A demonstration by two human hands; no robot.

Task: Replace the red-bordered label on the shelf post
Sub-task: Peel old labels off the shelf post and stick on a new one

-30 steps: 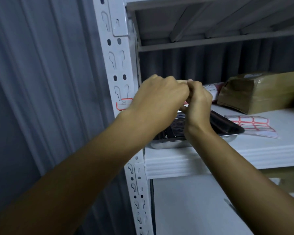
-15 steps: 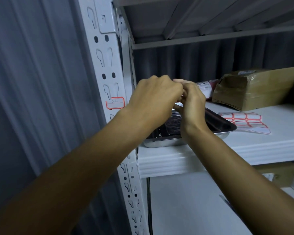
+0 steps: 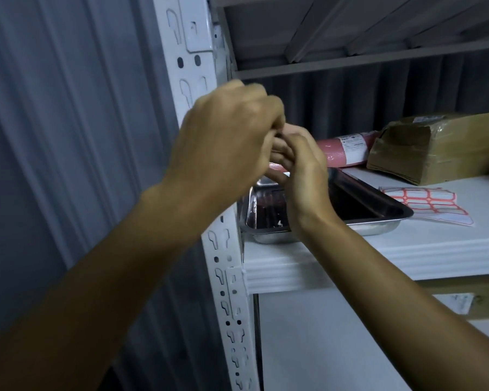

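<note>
The white slotted shelf post (image 3: 187, 52) rises at the left of the shelving. My left hand (image 3: 223, 142) is raised in front of it and hides the spot where the red-bordered label sits. My right hand (image 3: 302, 170) meets it from the right, above the tray. The curled fingertips of both hands pinch together on something small, apparently a label, which the fingers almost wholly hide. A sheet of red-bordered labels (image 3: 424, 204) lies flat on the white shelf board (image 3: 378, 261), to the right of the tray.
A metal tray (image 3: 378, 213) with a dark inside sits on the shelf right behind my right wrist. Further back lie a pink roll (image 3: 342, 150) and a taped cardboard parcel (image 3: 435, 148). Grey corrugated wall fills the left.
Both hands, still joined at the fingertips, have shifted left and up in front of the post. The label on the post, visible earlier, is now covered by my left hand.
</note>
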